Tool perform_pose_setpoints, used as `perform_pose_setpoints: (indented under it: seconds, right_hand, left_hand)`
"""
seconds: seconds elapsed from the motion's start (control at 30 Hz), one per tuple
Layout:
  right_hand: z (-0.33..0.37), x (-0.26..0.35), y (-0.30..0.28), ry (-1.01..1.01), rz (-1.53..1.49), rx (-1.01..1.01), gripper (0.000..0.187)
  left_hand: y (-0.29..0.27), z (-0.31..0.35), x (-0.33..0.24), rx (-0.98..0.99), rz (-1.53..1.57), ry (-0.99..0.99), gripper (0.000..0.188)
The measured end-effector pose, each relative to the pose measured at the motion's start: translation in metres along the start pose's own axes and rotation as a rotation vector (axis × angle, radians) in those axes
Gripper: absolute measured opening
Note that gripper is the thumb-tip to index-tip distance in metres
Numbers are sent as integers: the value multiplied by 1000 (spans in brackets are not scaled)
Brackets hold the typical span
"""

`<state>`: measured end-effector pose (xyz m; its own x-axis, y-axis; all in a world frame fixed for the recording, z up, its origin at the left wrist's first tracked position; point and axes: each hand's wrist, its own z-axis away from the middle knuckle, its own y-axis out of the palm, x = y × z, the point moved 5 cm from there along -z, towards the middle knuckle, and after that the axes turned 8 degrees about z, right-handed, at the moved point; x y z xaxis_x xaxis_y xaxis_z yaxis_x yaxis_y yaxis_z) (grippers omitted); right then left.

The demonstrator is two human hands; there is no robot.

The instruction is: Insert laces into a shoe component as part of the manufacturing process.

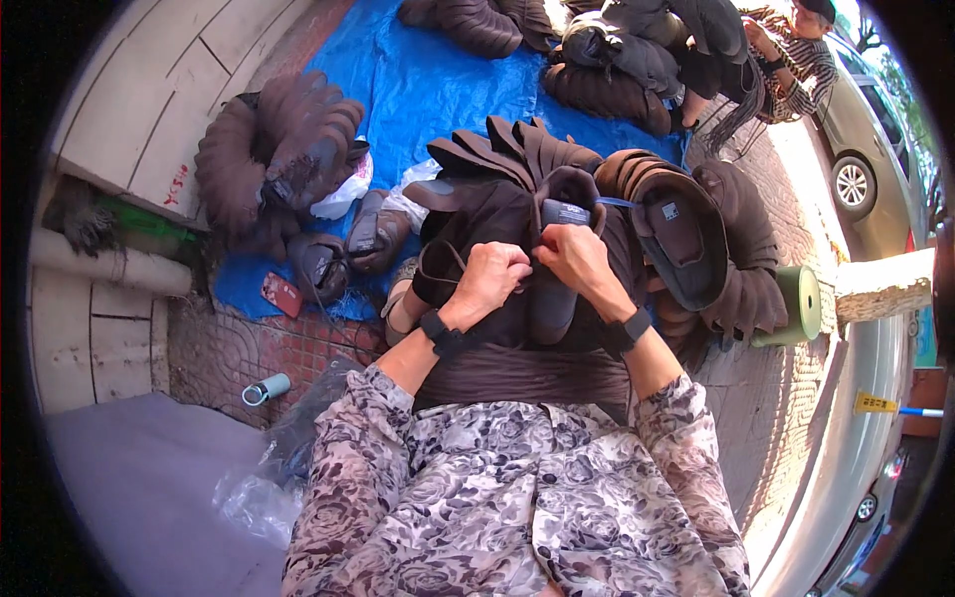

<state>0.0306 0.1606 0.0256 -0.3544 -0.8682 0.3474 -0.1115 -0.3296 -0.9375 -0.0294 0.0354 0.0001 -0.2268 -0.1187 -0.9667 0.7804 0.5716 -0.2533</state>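
Note:
Across my lap lies a dark brown shoe upper (553,310), its toe toward me and its grey label (566,213) inside the opening. Over its middle, my left hand (487,282) comes in with fingers pinched together. My right hand (578,261) is closed at the upper's throat, its fingertips close to the left ones. Whatever lies between the fingertips is too small or hidden to make out. Beyond the hands fans a row of nested brown uppers (497,159). Right of them is another nested stack (679,234), with a thin blue strip (617,202) beside it.
More uppers (279,149) are coiled on a blue tarp (413,104). Two single uppers (376,234) lie left, near a red phone-like object (282,295) and a light blue cylinder (267,389). A green roll (794,306) stands right. Another person (786,65) sits at the far right.

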Motion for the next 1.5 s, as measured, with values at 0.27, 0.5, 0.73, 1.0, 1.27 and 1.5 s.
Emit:
perform_pose_setpoints:
  seconds: [0.27, 0.5, 0.73, 1.0, 1.27, 1.5]
  right_hand:
    - [-7, -9, -13, 56, -343, 343, 17]
    - [-2, -14, -13, 7, -381, 499, 20]
    - [2, -15, -12, -4, -333, 542, 27]
    - [4, -14, -10, -10, -369, 524, 30]
    - [7, -10, -10, -103, -299, 378, 24]
    - [10, -6, -1, -224, -50, 117, 13]
  left_hand:
    - [9, -10, 7, 86, 132, -232, 12]
    - [16, -13, 17, 26, -124, -82, 13]
    - [21, -15, 13, -3, -256, 41, 15]
    - [18, -20, 12, 139, -231, -74, 15]
    - [23, -16, 5, 38, -491, 149, 12]
    - [18, -15, 11, -47, -105, 48, 16]
